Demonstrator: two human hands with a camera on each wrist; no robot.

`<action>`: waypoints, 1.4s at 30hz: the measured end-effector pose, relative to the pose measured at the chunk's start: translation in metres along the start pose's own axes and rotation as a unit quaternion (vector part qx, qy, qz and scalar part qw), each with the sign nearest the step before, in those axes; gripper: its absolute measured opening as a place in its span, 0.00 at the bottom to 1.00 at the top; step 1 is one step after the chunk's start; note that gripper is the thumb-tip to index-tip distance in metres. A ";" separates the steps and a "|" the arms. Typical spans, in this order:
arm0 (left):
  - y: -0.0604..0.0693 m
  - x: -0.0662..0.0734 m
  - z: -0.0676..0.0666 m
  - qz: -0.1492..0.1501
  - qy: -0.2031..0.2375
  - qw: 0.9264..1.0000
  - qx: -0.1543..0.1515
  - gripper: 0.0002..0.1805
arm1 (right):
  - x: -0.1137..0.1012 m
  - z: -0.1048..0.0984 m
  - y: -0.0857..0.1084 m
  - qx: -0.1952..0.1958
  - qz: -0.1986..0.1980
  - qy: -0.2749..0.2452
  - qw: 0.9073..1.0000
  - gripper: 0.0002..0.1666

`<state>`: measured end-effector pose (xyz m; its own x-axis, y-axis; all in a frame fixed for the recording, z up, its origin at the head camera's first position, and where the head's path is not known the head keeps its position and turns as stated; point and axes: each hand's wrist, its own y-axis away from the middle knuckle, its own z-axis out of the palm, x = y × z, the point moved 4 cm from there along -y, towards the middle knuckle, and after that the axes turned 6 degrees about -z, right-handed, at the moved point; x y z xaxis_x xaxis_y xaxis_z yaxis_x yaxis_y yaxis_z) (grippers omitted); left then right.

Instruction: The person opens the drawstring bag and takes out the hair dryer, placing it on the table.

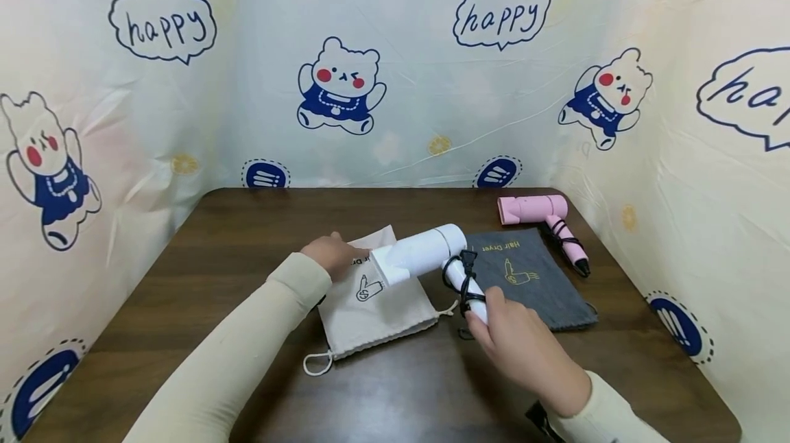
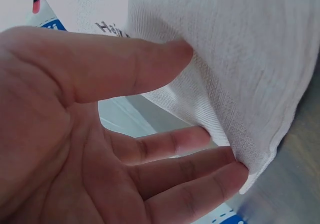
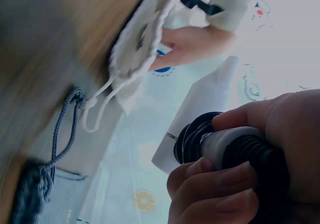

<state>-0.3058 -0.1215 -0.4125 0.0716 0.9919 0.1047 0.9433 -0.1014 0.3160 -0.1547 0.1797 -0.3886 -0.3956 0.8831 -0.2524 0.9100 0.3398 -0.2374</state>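
My right hand (image 1: 524, 343) grips the handle of a white hair dryer (image 1: 416, 254), with its black cord (image 1: 465, 285) wound round the handle. The dryer's nozzle hangs over a white drawstring bag (image 1: 376, 319) printed with a hair dryer drawing. At the bag's far left side, my left hand (image 1: 333, 254) pinches the cloth. In the left wrist view the thumb (image 2: 165, 58) presses on the fabric, the index finger is hidden, and other fingertips touch near a corner. The right wrist view shows the bag's gathered opening and white drawstring (image 3: 97, 108).
A dark grey drawstring bag (image 1: 555, 299) with yellow print lies flat to the right of the white one. Behind it, a pink hair dryer (image 1: 533, 210) with a wound black cord rests near the right edge of the brown table (image 1: 204, 292). Printed curtains surround the table.
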 end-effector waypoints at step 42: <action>0.002 -0.003 0.005 -0.037 0.059 0.997 -0.015 0.35 | 0.021 0.071 -0.143 -0.056 0.089 -0.021 0.994 0.23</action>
<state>-0.3027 -0.1243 -0.4168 -0.0389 0.9813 0.1886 0.9341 -0.0313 0.3556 -0.3014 0.1266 -0.4267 -0.2305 0.9191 -0.3195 0.9731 0.2163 -0.0795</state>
